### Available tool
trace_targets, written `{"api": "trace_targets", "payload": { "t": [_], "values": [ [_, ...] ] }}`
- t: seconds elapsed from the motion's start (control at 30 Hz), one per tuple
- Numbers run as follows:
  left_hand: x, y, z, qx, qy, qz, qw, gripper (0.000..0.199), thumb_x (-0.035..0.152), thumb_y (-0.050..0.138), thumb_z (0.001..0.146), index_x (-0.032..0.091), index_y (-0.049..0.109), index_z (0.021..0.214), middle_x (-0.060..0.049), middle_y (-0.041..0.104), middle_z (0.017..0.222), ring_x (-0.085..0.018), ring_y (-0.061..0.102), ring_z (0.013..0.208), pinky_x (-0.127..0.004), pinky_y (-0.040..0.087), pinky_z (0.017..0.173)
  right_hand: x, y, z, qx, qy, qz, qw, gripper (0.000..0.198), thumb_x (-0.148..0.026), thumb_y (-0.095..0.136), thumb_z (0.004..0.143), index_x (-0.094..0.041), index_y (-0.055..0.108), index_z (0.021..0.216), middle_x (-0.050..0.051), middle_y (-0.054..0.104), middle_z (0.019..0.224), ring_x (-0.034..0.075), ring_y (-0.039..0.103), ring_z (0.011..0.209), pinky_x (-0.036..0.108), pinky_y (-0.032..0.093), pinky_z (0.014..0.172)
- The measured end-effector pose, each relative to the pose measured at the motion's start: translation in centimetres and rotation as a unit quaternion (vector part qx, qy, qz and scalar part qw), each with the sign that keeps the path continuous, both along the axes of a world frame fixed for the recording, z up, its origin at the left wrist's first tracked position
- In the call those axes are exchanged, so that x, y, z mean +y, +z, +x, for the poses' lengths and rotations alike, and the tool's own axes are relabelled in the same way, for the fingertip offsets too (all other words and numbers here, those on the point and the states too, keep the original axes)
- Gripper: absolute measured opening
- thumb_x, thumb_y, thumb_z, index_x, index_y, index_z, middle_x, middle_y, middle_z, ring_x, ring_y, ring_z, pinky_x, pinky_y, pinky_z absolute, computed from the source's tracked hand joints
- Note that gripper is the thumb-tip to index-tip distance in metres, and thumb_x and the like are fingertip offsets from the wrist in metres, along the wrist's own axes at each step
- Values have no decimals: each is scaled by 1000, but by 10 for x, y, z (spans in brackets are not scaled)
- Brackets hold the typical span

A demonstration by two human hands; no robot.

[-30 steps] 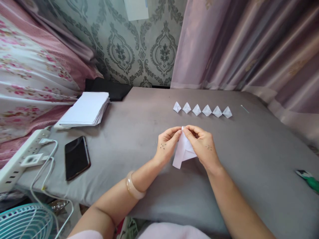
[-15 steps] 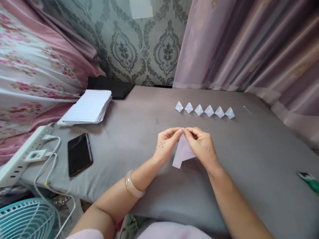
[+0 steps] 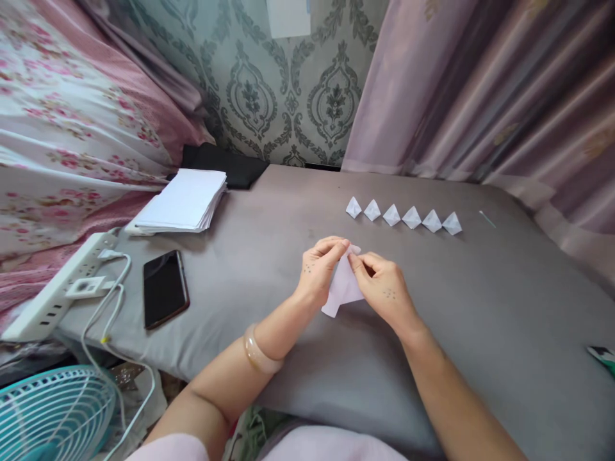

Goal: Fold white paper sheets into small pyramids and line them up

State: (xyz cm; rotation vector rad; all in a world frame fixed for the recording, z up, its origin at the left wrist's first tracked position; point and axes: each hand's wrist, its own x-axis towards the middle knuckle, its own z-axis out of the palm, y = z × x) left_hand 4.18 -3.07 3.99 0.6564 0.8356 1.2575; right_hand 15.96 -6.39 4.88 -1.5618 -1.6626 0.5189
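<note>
Together, our left hand (image 3: pixel 318 270) and right hand (image 3: pixel 385 289) pinch the folded paper (image 3: pixel 342 285) near its top, both closed; we hold it over the grey cloth (image 3: pixel 504 307), nearer us than six white shapes (image 3: pixel 412 218).

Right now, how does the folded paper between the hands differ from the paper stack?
Pose: the folded paper is pinched by the left hand and right hand; the paper stack lies flat.
Shape: the folded paper has an uneven outline; the paper stack shows a four-sided top sheet.
Size: the folded paper looks smaller than the paper stack.
Both look pale.
</note>
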Motion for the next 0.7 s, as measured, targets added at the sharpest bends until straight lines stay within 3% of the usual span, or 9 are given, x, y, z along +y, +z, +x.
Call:
{"api": "trace_targets", "payload": {
  "t": [0.2,0.3,0.4,0.53,0.7],
  "values": [
    [7,2,-5,-32,7,-25,999,26,36,81,65,15,71,74,-2,66,71,-9,56,62,-23,44,59,3,1,8,70,53,-84,993,35,-46,52,88,-18,69,75,3,66,74,16,59,69,28,43,64],
    [9,3,-7,-52,4,-11,999,26,37,81,66,14,71,75,-2,66,71,-9,56,62,-22,44,59,9,10,13,119,38,-136,983,33,-49,62,81,-18,71,85,5,71,83,19,64,79,31,48,73],
    [10,3,-9,-72,4,-3,997,27,37,81,66,15,71,77,-2,67,72,-9,58,63,-23,46,62,17,20,9,217,25,-141,966,38,-51,67,76,-19,71,97,7,73,95,21,66,89,33,49,80],
    [13,1,-10,-77,4,4,997,26,36,82,65,15,71,76,-2,67,74,-9,58,65,-23,45,65,26,22,-5,308,78,-167,933,36,-48,75,69,-19,72,91,4,72,85,19,66,80,31,51,74],
    [17,-3,-11,-84,8,8,996,26,36,82,65,15,71,76,-2,67,73,-9,57,66,-23,44,65,34,11,-11,355,48,-170,918,35,-43,81,63,-19,72,87,2,72,80,14,64,69,28,51,67]
  ]
}}
